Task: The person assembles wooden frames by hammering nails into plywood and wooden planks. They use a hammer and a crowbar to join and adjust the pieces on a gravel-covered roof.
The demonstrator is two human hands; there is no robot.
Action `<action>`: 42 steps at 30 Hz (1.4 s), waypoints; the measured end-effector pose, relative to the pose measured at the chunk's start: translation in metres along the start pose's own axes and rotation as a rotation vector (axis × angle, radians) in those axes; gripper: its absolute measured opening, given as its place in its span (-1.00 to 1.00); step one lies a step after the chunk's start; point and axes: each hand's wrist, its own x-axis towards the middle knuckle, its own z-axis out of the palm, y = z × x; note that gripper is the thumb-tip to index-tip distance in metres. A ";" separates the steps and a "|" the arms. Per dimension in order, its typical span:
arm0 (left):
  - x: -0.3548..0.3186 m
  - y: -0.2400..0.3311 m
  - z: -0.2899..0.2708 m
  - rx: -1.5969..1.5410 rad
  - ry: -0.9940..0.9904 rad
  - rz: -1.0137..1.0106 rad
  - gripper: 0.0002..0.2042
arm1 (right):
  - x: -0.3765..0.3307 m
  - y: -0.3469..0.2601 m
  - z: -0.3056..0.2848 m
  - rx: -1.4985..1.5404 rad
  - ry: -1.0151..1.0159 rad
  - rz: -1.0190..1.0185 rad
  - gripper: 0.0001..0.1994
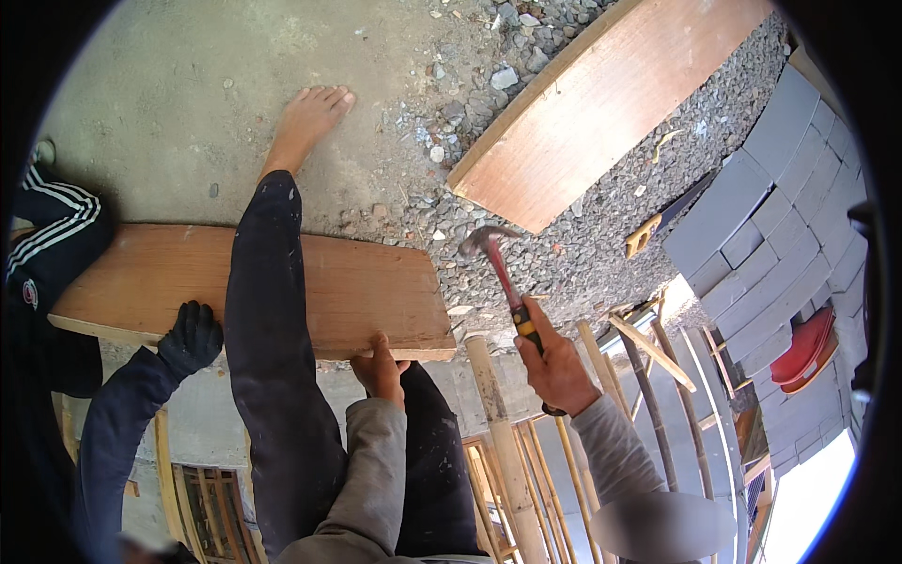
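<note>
A claw hammer (503,282) with a red, yellow and black handle is in my right hand (556,368), fingers wrapped round the grip. Its head is raised at the right end of the reddish-brown wooden board (376,282), apart from the wood. My left hand (380,371) holds the board's near edge close to that end, thumb up against it and fingers mostly hidden underneath. One of my legs (272,273) lies across the board. Farther left on the same edge rests a co-worker's black-gloved hand (193,336).
A second wooden board (611,103) lies on gravel at the upper right. Beside it is a handsaw (662,221) with a yellowish handle, near stacked grey blocks (789,216) and a red object (804,350). Bamboo poles (498,414) stand nearby. A co-worker's knee (66,216) touches the board's left end.
</note>
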 end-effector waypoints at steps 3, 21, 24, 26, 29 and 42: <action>0.006 -0.002 0.002 -0.015 -0.011 0.029 -0.55 | 0.002 -0.001 0.000 0.296 0.451 -0.159 -0.40; 0.007 -0.009 -0.002 -0.087 -0.101 0.126 -0.45 | 0.005 0.004 0.006 -0.115 -0.154 -0.141 -0.34; 0.006 -0.006 0.000 -0.071 -0.015 0.017 -0.47 | 0.007 -0.001 0.003 0.178 0.185 -0.107 -0.39; 0.003 -0.005 -0.001 -0.059 0.000 0.012 -0.47 | 0.005 -0.004 0.004 0.414 0.432 -0.080 -0.37; 0.002 -0.004 -0.002 -0.042 -0.043 0.068 -0.47 | -0.001 -0.002 0.006 -0.065 -0.089 -0.005 -0.28; 0.008 -0.019 -0.002 -0.030 0.008 0.081 -0.46 | -0.007 0.009 0.017 -0.168 -0.299 0.134 -0.30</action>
